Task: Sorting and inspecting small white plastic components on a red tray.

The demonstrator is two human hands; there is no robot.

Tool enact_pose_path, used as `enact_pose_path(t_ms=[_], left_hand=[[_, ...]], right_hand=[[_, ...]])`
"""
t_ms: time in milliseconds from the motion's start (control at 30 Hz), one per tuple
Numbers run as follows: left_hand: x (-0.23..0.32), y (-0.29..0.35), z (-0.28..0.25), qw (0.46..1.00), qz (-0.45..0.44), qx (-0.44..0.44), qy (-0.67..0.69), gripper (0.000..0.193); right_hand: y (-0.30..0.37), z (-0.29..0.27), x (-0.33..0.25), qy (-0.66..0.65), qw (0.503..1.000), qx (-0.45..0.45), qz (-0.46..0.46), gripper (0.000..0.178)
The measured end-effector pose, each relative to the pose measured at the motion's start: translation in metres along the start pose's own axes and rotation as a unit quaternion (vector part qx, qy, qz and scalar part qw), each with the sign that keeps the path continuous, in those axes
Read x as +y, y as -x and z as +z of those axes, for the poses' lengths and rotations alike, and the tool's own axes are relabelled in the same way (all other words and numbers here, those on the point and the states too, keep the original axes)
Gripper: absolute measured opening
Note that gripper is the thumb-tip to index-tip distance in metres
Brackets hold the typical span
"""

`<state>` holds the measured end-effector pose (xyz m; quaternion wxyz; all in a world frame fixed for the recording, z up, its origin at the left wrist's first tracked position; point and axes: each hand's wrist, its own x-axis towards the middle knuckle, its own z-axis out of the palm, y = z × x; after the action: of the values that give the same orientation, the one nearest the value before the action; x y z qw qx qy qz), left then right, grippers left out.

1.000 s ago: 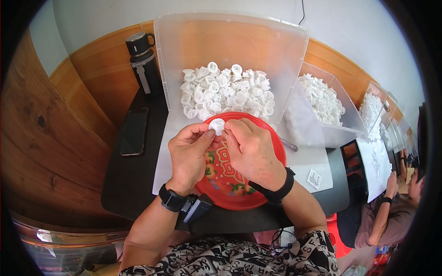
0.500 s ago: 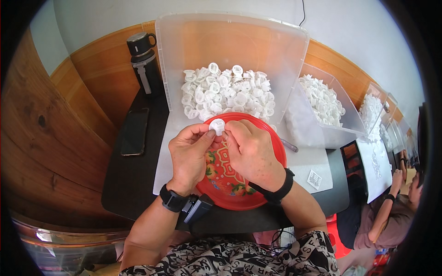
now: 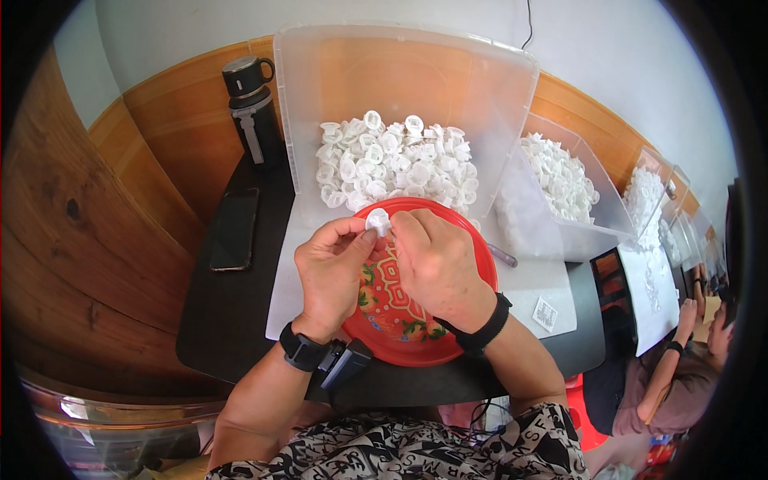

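Note:
A small white round plastic part (image 3: 378, 222) is pinched between the thumb and forefinger of my left hand (image 3: 332, 268), above a red plate (image 3: 480, 268) with a printed pattern. My right hand (image 3: 440, 260) is closed, thumb against forefinger, right at the part's right edge. Whatever those right fingertips hold is hidden behind them. Just beyond the plate, a large heap of similar white plastic parts (image 3: 400, 160) lies in front of a clear plastic bin (image 3: 408, 76) tipped on its side.
On the right stands another clear bin (image 3: 588, 232) full of white parts. A grey-handled tool (image 3: 502, 255) and a small printed label (image 3: 546, 314) lie on the white sheet. At left are a phone (image 3: 234, 230) and a black flask (image 3: 254, 120). A person (image 3: 668, 384) sits far right.
The white part has tilted slightly in my left fingers, and my right fingertips have shifted a little against its edge. Everything else stays in place.

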<state>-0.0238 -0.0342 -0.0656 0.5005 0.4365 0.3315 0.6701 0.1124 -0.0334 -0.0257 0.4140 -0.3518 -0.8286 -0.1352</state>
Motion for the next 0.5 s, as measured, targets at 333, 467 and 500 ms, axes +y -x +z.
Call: enact_pose_path(t_ms=[333, 467, 500], left_hand=[[0.003, 0.0011, 0.002, 0.997, 0.008, 0.005, -0.083, 0.012], [0.0031, 0.0023, 0.0018, 0.996, 0.009, 0.01, -0.091, 0.012], [0.0028, 0.0022, 0.0014, 0.997, 0.01, 0.007, -0.082, 0.012]], right_hand=[[-0.0002, 0.0005, 0.0065, -0.008, 0.999, -0.021, -0.028, 0.025], [0.0006, 0.0018, 0.0044, -0.054, 0.998, -0.024, -0.002, 0.024], [0.0002, 0.0019, 0.0047, -0.053, 0.998, -0.023, -0.002, 0.024]])
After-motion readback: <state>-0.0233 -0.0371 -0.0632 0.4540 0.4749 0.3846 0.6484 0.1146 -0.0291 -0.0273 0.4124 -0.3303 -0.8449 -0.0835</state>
